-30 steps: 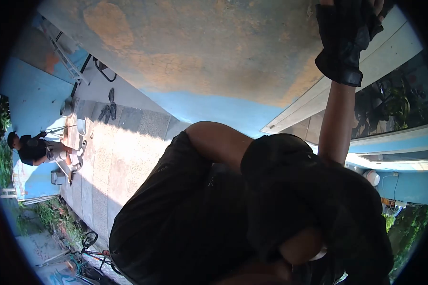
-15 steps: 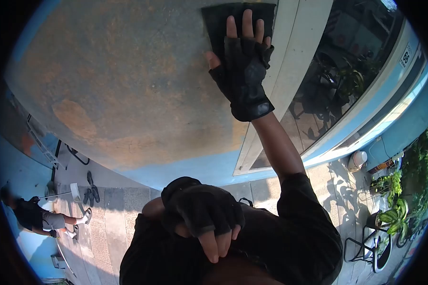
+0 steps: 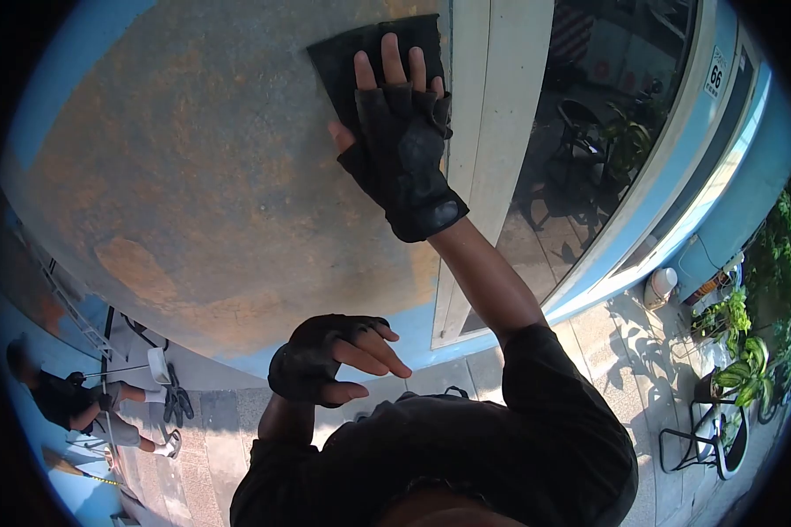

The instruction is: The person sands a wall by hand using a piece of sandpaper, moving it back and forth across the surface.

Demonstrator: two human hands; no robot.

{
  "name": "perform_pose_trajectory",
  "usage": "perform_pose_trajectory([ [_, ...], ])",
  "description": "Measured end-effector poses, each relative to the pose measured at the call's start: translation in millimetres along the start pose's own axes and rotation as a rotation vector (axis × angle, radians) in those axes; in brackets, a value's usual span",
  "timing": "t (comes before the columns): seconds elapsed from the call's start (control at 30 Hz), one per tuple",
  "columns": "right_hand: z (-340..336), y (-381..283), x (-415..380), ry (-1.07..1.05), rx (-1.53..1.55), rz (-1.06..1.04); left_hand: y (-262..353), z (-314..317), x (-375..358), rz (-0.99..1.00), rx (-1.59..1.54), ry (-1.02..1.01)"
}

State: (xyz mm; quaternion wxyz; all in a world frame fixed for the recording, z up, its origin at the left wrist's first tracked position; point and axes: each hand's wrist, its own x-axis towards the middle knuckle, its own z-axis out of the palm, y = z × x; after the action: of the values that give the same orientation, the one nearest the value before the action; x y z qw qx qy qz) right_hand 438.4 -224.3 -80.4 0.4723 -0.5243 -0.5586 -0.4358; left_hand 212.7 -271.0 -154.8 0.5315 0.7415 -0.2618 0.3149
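Note:
My right hand (image 3: 404,149), in a black fingerless glove, presses flat with outstretched fingers on a black sandpaper-like sheet (image 3: 334,66). The sheet lies against the patchy grey and orange wall (image 3: 211,167), close beside the pale window frame (image 3: 492,114). Part of the sheet is hidden beneath the palm and fingers. My left hand (image 3: 334,358), gloved the same way, hovers in front of my chest below the wall's lower edge. Its fingers are loosely bent and apart, with nothing in them.
A dark glass pane (image 3: 589,132) is right of the frame. At far left a person (image 3: 70,400) holds a long-handled tool near a ladder (image 3: 70,299). A white bucket (image 3: 661,285), potted plants (image 3: 747,373) and a chair (image 3: 712,448) stand at right.
My left hand has risen from my chest and turned, its fingers now pointing right. The view has shifted; my right hand stays on the sheet near the frame. The other person has changed posture.

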Motion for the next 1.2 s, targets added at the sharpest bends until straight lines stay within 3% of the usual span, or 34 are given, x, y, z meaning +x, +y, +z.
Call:
perform_pose_trajectory([
  [0.07,-1.6,1.0,-1.2,0.009,0.022,0.006,-4.6,6.6,2.3,0.007,0.044,0.17],
  [0.27,3.1,-11.9,-76.3,-0.196,0.03,0.113,-21.1,14.2,-22.8,-0.087,0.053,0.309],
  [0.57,4.2,5.4,17.3,0.072,-0.004,-0.004,-41.2,16.4,-20.3,-0.089,0.11,0.285],
  [0.73,16.9,-14.9,-138.5,-0.189,0.056,0.195,-34.7,13.2,-19.9,-0.175,0.104,-0.095],
  [0.8,29.9,-28.6,-213.9,-0.229,0.081,0.251,-39.0,17.4,-32.2,-0.215,0.227,-0.173],
  [0.87,40.8,-31.3,-248.5,-0.284,0.061,0.258,-36.4,16.3,-32.6,-0.237,0.436,-0.073],
  [1.0,19.5,-18.8,-160.1,-0.225,0.071,0.27,-35.6,13.9,-21.1,-0.145,0.63,0.208],
  [1.07,0.4,-10.2,-109.2,-0.163,0.093,0.224,-40.2,11.7,-23.7,-0.159,0.547,0.236],
  [1.2,9.3,-3.1,-128.0,-0.163,0.024,0.181,-42.0,13.7,-27.5,-0.126,0.483,0.279],
])
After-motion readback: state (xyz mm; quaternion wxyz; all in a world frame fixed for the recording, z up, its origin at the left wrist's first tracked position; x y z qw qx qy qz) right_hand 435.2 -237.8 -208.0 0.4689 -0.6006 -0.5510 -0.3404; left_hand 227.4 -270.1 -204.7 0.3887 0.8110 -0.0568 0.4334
